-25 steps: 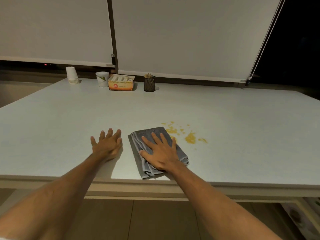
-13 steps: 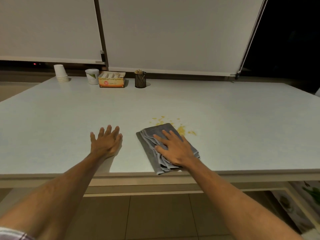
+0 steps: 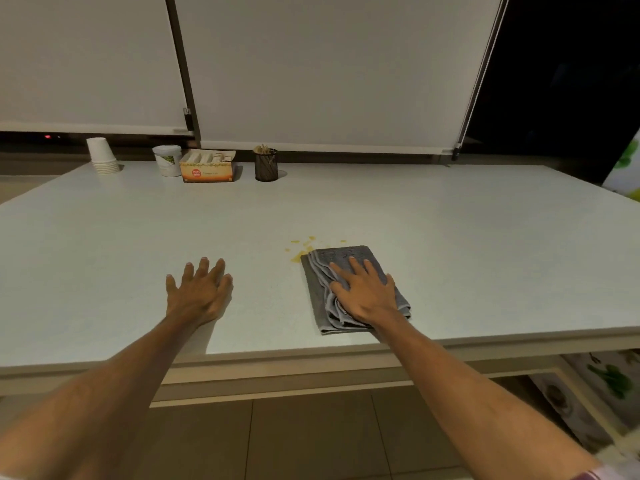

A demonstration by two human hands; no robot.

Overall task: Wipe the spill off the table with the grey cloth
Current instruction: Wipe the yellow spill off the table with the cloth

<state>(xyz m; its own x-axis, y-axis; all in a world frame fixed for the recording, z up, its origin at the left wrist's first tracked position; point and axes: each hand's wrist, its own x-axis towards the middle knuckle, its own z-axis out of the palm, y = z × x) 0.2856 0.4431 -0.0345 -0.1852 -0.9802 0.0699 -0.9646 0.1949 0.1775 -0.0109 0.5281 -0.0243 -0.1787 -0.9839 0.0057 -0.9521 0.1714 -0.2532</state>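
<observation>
Since the earlier frame my right hand (image 3: 365, 295) has pushed the grey cloth (image 3: 349, 289) to the right and onto the spill (image 3: 300, 250), so the cloth's far edge now covers most of the yellow mess; only a few specks and one smear show just beyond its far left corner. I have that hand flat on the folded cloth, fingers spread, pressing down rather than gripping. My left hand (image 3: 197, 292) lies palm-down and spread on the bare surface (image 3: 485, 258), well apart from the cloth, holding nothing. The cloth sits near the front edge of the surface. Along the far edge I see a stack of paper cups (image 3: 102, 156), a white tub (image 3: 167, 160), an orange box (image 3: 208, 166) and a dark mesh holder (image 3: 266, 165).
</observation>
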